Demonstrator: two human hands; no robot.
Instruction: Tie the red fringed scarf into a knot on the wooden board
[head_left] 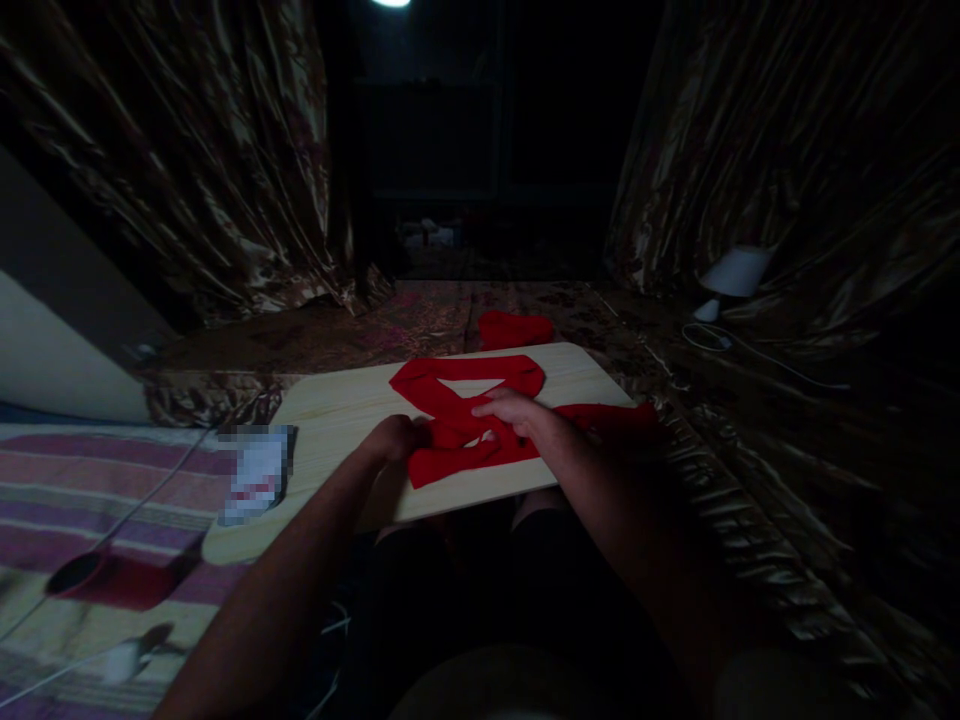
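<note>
A long red cloth [469,370], like a scarf or long socks, lies crossed and looped on a pale wood-patterned board [330,400]. My left hand [396,440] is closed on the left edge of the red cloth. Over the crossing, my right hand [511,410] pinches the same cloth between thumb and fingers. More red fabric stretches right, past the board's edge, partly behind my right forearm. Dim light makes the cloth's exact kind hard to tell.
A second red cloth bundle [516,328] rests beyond the board. On the striped bedding [67,460] at left are a red cup-like object [120,582] and a white plug [124,660] with a cord. A blurred-out packet [259,475] sits on the board; a white lamp [739,272] stands right.
</note>
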